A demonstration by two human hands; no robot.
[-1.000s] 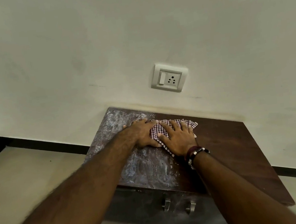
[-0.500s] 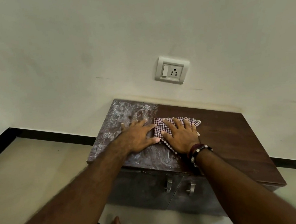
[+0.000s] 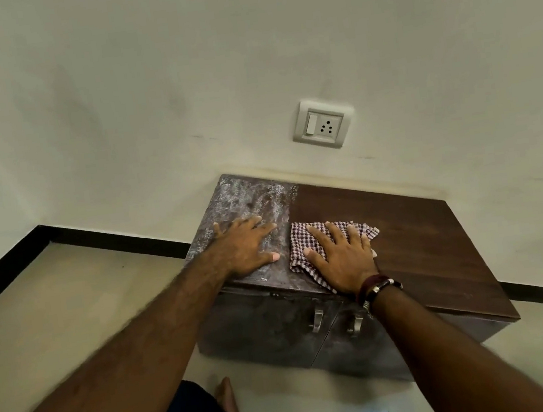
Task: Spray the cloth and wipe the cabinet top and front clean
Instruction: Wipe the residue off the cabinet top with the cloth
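Mid-wipe on the cabinet (image 3: 405,233) top, the right hand (image 3: 342,258) pressed flat on the cloth (image 3: 303,246), the left hand (image 3: 244,247) flat beside it, the next stroke probably leftward into dust.

Checked cloth (image 3: 306,246) lies crumpled atop half-dusty brown cabinet (image 3: 403,223), seemingly flat.

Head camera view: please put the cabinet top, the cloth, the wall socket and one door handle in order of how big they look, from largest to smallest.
1. cabinet top
2. cloth, partly covered by the right hand
3. wall socket; it sits farther away, so its place against the cloth is unsure
4. door handle
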